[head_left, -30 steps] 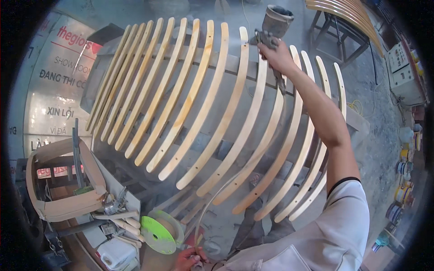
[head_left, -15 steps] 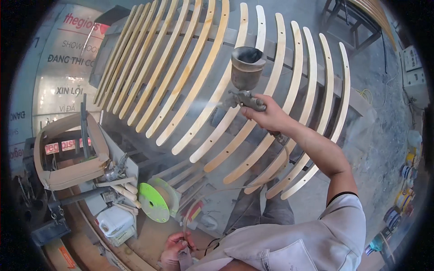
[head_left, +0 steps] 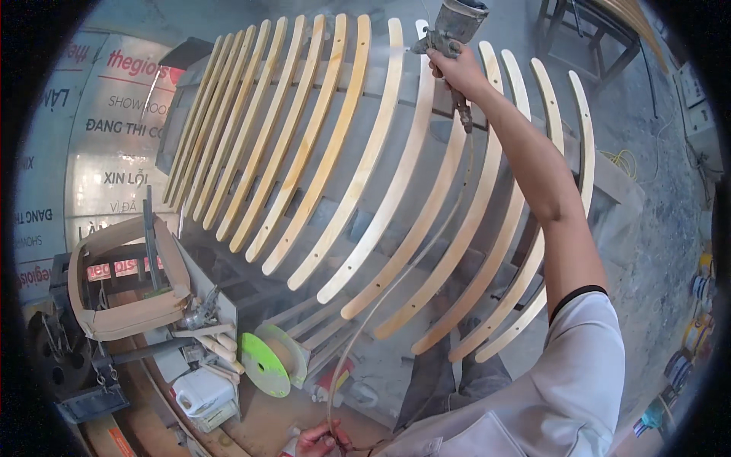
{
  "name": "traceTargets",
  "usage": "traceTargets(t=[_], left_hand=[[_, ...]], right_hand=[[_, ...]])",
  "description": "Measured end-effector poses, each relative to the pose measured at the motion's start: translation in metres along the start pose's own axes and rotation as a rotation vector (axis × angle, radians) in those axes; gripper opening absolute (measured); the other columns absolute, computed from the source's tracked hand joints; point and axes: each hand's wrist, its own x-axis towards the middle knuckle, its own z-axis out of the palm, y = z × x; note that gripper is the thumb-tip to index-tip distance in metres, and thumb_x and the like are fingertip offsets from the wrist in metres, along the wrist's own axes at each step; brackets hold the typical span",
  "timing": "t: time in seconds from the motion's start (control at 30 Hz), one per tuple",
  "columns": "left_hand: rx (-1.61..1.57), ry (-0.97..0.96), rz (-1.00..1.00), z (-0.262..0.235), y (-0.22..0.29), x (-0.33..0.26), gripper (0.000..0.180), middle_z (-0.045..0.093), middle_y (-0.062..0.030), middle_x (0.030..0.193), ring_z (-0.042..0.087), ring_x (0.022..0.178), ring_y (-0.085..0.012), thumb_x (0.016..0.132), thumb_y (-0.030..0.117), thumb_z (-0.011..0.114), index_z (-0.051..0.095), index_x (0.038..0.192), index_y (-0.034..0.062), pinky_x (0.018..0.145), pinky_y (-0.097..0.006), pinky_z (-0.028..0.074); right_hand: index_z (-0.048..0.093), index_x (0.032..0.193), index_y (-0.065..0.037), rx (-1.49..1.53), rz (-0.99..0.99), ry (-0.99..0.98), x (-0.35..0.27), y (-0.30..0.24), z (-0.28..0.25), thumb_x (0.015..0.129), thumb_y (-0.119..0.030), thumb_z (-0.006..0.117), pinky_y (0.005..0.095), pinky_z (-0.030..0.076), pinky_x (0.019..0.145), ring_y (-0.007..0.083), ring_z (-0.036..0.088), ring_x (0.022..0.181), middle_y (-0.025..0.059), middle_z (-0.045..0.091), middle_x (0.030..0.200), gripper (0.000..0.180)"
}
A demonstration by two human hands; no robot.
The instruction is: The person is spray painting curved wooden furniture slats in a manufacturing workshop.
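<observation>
Overhead, the right hand (head_left: 457, 70) is closed around the grip of a metal spray gun (head_left: 451, 30) with a cup on top, held above the far ends of the curved wooden slats (head_left: 358, 183). These pale slats lie side by side in a fan across a grey rack (head_left: 609, 183). A thin air hose (head_left: 396, 289) hangs from the gun down to the left hand (head_left: 316, 440), which is closed on the hose at the lower edge.

To the left stands a white banner (head_left: 114, 145), rectangular, with red and grey lettering. Below it a bent wooden frame (head_left: 126, 286) sits on a metal stand. A green spool (head_left: 266, 364) lies near a white plastic jug (head_left: 199, 392); its contents cannot be seen. Coloured cans (head_left: 697, 320) line the right edge on the floor.
</observation>
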Motion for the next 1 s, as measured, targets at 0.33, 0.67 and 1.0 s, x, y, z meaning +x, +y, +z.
traceTargets(t=[0.33,0.67,1.0], left_hand=[[0.034,0.054,0.142,0.05,0.012,0.006,0.048,0.063,-0.0113,0.112,0.061,0.1,-0.0225,0.094,0.018,0.062,0.047,0.136,0.0012,0.09,-0.038,0.05],[-0.034,0.274,0.144,-0.001,-0.025,-0.035,0.046,0.065,-0.0109,0.086,0.065,0.072,-0.024,0.081,0.016,0.072,0.058,0.12,-0.0011,0.059,-0.033,0.053],[-0.202,0.355,0.243,-0.049,-0.045,-0.073,0.049,0.067,-0.0108,0.09,0.065,0.066,-0.0214,0.081,0.012,0.07,0.057,0.127,0.0015,0.057,-0.031,0.053]], right_hand=[[0.061,0.098,-0.001,0.001,-0.09,0.212,0.104,0.0,0.013,0.085,-0.026,0.066,0.0327,0.049,0.047,0.0157,0.056,0.05,0.0046,0.061,0.068,0.029],[0.06,0.095,-0.002,-0.043,-0.009,-0.025,-0.072,-0.04,0.003,0.09,-0.024,0.064,0.028,0.043,0.044,0.0092,0.051,0.053,0.001,0.058,0.068,0.022],[0.059,0.091,-0.003,0.052,0.232,-0.179,-0.307,-0.061,0.073,0.093,-0.028,0.063,0.024,0.041,0.042,0.0083,0.052,0.052,0.003,0.061,0.072,0.025]])
